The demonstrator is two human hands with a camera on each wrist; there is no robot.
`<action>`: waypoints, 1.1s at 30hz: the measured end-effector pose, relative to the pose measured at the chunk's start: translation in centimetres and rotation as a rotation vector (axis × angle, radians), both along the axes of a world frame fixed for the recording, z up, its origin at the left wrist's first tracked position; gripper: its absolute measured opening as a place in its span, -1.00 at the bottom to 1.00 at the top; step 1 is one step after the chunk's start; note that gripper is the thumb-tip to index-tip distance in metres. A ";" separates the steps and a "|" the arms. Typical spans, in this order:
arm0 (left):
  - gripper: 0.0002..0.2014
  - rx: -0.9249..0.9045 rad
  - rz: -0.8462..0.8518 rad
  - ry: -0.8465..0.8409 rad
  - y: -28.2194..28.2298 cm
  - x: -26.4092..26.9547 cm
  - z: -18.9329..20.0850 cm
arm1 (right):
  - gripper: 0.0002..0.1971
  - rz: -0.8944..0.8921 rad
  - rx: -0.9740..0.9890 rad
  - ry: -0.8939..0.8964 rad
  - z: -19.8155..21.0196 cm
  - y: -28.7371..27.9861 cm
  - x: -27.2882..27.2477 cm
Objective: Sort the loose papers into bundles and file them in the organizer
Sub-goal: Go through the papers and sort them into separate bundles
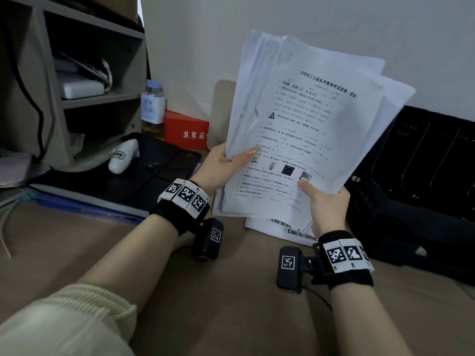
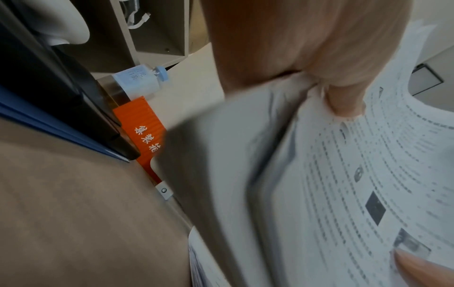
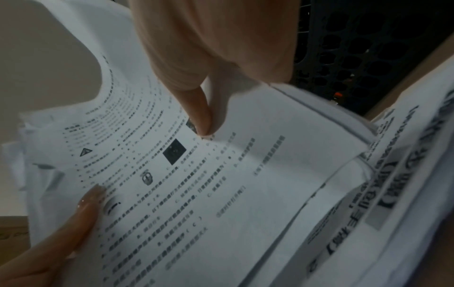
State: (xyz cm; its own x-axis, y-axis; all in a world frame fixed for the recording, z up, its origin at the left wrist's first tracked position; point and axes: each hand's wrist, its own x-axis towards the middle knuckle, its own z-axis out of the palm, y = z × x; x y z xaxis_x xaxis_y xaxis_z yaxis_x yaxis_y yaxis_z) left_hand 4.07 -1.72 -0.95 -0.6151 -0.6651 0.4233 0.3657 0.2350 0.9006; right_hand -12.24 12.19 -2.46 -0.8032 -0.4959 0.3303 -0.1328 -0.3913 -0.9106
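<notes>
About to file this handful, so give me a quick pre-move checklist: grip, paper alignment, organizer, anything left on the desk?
1. Left hand grips the paper stack, thumb on the front sheet: ok.
2. Right hand grips the stack's lower edge: ok.
3. Sheets squared into a bundle: not ok, edges fan out unevenly.
4. Black organizer within sight on the right: ok.
5. Organizer slots free: cannot tell.
6. Desk cleared of papers: not ok, a printed sheet lies under the stack.

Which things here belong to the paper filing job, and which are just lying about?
Job: paper stack held by left hand and right hand; sheets on desk; black organizer.
Lying about: tea bottle, red box, shelf unit.
</notes>
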 end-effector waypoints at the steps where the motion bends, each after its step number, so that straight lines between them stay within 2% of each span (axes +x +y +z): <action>1: -0.61 0.002 -0.022 -0.014 0.0 -0.1 0.0 | -0.70 -0.013 -0.002 0.006 0.0 0.0 -0.1; 4: -0.57 0.012 -0.072 -0.044 -0.2 -0.1 -0.4 | -0.70 -0.024 0.015 0.026 -0.1 0.1 0.0; 11: -0.64 0.016 -0.128 -0.117 -0.7 0.0 -1.0 | -0.71 -0.023 0.063 0.005 -0.6 -0.1 -0.1; 14: -0.60 0.029 -0.155 -0.156 -0.7 0.0 -1.1 | -0.71 -0.006 0.086 0.002 -0.6 0.0 -0.1; 22: -0.49 0.086 -0.011 0.012 -0.4 -0.3 -0.3 | -0.71 0.119 0.054 -0.085 0.2 0.7 1.3; 26: -0.58 0.089 0.030 0.083 -0.1 -0.2 -0.1 | -0.78 0.081 -0.014 -0.097 1.0 0.8 2.1; 30: -0.60 0.062 0.057 0.077 0.1 -0.5 0.1 | -0.91 0.008 -0.006 -0.069 1.3 0.6 2.4; 33: -0.59 0.051 0.069 0.099 0.4 -0.7 0.4 | -0.92 -0.042 -0.005 -0.031 1.6 0.4 2.5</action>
